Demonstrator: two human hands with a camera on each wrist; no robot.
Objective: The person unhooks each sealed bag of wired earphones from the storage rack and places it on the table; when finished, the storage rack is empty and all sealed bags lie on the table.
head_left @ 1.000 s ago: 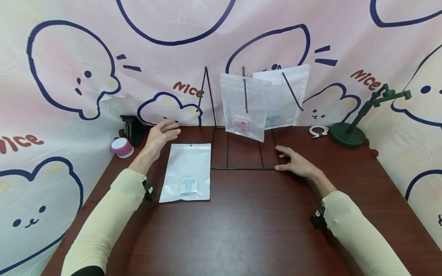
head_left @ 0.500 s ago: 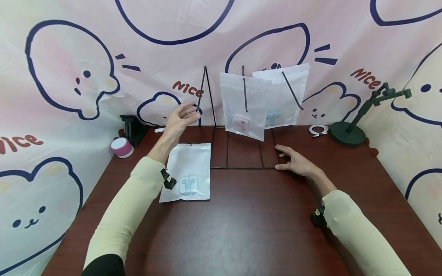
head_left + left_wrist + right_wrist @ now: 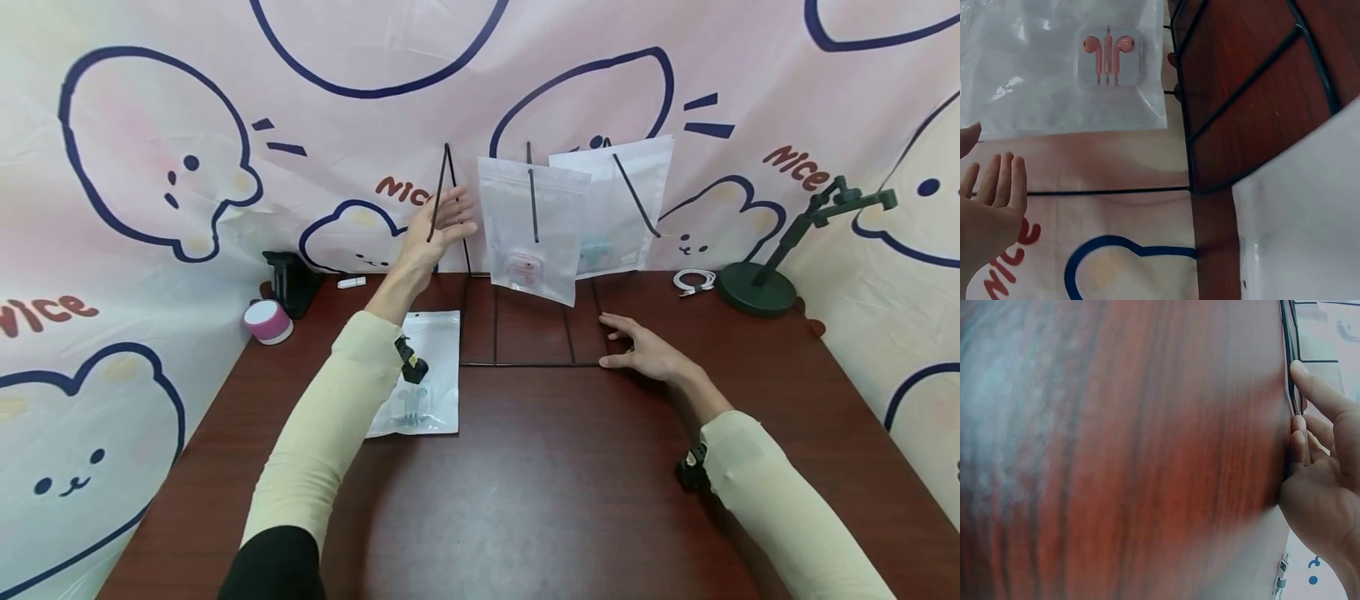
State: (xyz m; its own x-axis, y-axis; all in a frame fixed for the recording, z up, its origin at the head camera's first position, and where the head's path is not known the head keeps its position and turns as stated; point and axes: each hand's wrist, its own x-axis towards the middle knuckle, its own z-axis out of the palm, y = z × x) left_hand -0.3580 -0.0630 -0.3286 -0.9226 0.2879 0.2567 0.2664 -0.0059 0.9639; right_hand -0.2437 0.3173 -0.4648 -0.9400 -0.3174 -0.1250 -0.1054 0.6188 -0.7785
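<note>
Up by the thin black wire rack (image 3: 480, 275), my left hand (image 3: 442, 223) is hovering with fingers straight and spread, its grip wide and holding nothing, just beside the rack's slanted left rod and near the frosted plastic pouch with pink earphones (image 3: 531, 229) that is hanging on the middle prong. Behind that pouch a second glossy pouch (image 3: 626, 204) is hanging, something pale blue showing through it. My right hand (image 3: 647, 354) is lying flat on the dark red wood-grain bench (image 3: 540, 492), fingers relaxed and unclenched, fingertips touching the rack's front corner. A third flat pouch with white earphones (image 3: 426, 375) is lying on the bench under my left forearm, partly covered by the cream sleeve (image 3: 322, 433).

My left wrist camera is showing what the head view blurs: the pink earbuds sitting in a clear, rounded square case inside the pouch, and the rack's base as a grid of fine rods. My right wrist camera is showing the fingertips pressing against the base wire, the wood grain streaky and blurred.

Along the cartoon-printed cloth backdrop are sitting a small pink cylinder (image 3: 267, 321), a coiled white cable (image 3: 693, 282) and a dark green stand with round base (image 3: 757, 287).
</note>
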